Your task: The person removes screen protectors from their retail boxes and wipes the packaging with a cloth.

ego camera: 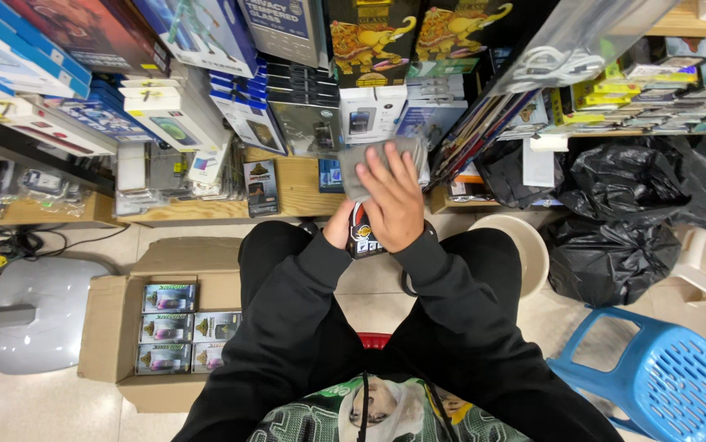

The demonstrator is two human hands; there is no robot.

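Your right-hand fingers [386, 168] are spread flat over a grey cloth [357, 168], pressing it down against the top of the small phone-shaped item [364, 237] that your left hand [339, 225] grips from below. The left fingers are curled closed around that item's lower edge; only its dark bottom end with a coloured print shows beneath your right hand [394, 205], so its upper face is hidden. The right hand is open, not clenched: the cloth is pinned under the palm and fingers, not pinched.

It looks like a wiping step. To do it well, keep the left grip firm at the edges only, so no fresh fingerprints land on the face, and keep the cloth flat under the whole hand instead of bunched.

The item sits in the air over your lap, between your knees and the wooden shelf [296, 192] on the far side. Beyond it stand stacked boxes of phone accessories [369, 115]. On the floor to your left lies an open cardboard box [107, 327] with small packets in rows; to the right are a blue plastic stool [664, 376] and black rubbish bags [615, 221].
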